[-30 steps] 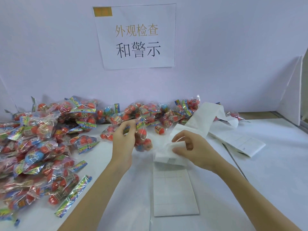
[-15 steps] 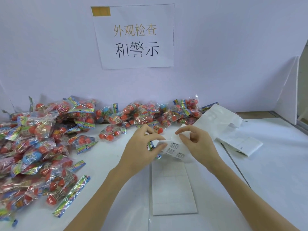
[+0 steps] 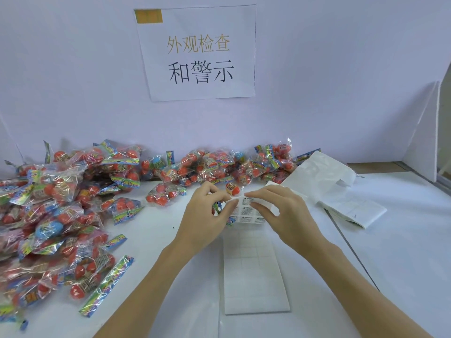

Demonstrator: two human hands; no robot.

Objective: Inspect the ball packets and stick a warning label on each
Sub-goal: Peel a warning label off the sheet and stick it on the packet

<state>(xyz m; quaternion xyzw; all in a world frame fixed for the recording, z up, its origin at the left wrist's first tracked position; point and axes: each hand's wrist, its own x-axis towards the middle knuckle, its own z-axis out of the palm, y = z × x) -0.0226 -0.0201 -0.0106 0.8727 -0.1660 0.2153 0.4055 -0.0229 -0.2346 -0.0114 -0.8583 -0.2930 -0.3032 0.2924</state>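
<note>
My left hand (image 3: 205,215) and my right hand (image 3: 283,211) meet above the middle of the white table. Between them is a small label sheet (image 3: 246,211) printed with warning labels, which my right hand pinches along its top right edge. My left hand's thumb and forefinger pinch the sheet's left edge. Under that hand's curled fingers sits a ball packet (image 3: 217,208), mostly hidden, with only bits of coloured wrapper showing. An orange ball (image 3: 232,189) lies just behind the hands.
Ball packets are heaped at the left (image 3: 48,215) and in a row along the back wall (image 3: 219,167). A blank backing sheet (image 3: 253,276) lies flat below my hands. Folded label sheets (image 3: 351,208) lie at the right, and a white partition (image 3: 424,132) stands beyond.
My left hand came back from the pile with a packet and met my right hand. The sheet in my right hand turned so its printed labels face up.
</note>
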